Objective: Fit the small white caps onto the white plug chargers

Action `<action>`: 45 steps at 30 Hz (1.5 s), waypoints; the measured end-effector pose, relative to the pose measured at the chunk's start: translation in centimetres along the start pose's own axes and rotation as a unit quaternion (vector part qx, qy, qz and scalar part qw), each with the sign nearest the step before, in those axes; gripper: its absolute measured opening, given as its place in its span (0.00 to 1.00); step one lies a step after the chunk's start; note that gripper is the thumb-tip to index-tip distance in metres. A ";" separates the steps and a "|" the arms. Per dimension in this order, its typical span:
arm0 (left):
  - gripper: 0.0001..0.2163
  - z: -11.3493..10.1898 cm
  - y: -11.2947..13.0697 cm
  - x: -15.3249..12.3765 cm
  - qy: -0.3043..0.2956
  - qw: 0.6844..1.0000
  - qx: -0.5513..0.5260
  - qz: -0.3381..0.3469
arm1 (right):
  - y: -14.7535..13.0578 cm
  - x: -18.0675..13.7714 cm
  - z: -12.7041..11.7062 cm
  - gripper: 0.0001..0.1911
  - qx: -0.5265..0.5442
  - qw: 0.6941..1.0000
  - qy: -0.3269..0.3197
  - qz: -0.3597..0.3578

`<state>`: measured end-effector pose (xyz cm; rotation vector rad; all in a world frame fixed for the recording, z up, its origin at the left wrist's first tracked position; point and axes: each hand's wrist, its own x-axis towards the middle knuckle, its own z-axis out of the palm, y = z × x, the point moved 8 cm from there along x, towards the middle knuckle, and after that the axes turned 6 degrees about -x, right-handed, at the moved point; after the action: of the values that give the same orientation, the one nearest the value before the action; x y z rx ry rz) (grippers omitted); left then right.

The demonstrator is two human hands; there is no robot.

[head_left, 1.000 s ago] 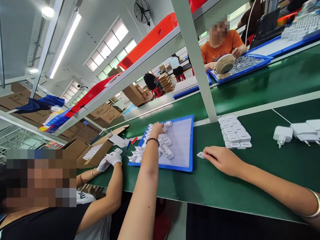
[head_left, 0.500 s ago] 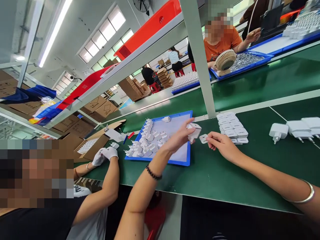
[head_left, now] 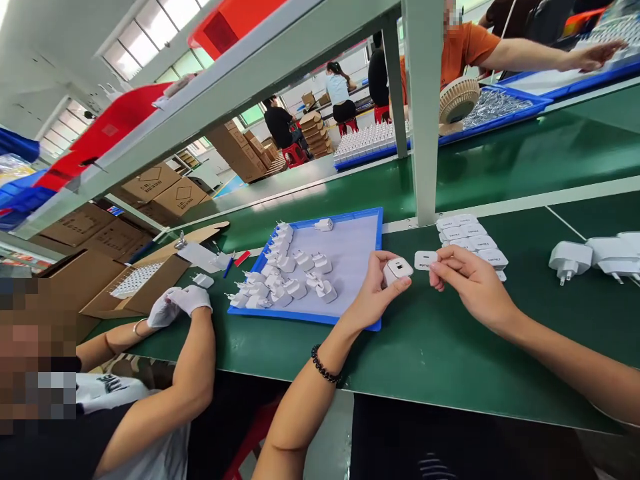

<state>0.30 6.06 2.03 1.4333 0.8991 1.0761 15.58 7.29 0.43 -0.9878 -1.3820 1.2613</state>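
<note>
Charger (head_left: 399,268) and plate (head_left: 424,262) have both shifted farther right of tray (head_left: 353,250) since last frame. Left hand (head_left: 374,293) grips charger, nearer tray; right hand (head_left: 473,280) pinches plate by its edge, just right of charger, small gap between.

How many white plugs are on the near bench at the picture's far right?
3: a white plug nearest the right hand, a second plug beside it, and a third plug cut off by the picture's edge. Others may be hidden or out of frame.
</note>
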 end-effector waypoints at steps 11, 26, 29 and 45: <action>0.19 1.7 -0.2 -0.4 -0.098 0.994 0.016 -0.037 | -0.6 0.1 1.0 0.17 0.045 0.990 -0.133 0.017; 0.21 2.1 -0.4 -0.7 -0.123 0.991 -0.028 -0.044 | -1.7 -0.7 1.8 0.17 0.016 0.983 -0.184 -0.003; 0.21 2.2 -0.3 -0.7 -0.126 0.990 -0.032 -0.047 | -1.7 -0.7 1.8 0.16 0.010 0.983 -0.182 -0.003; 0.18 2.4 -0.2 -0.6 -0.135 0.989 -0.048 -0.046 | -2.0 -0.9 1.7 0.17 -0.043 0.984 -0.174 -0.013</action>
<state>2.39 4.75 1.75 1.4032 0.7010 0.8227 14.14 5.85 2.38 -0.8276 -1.7233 1.4112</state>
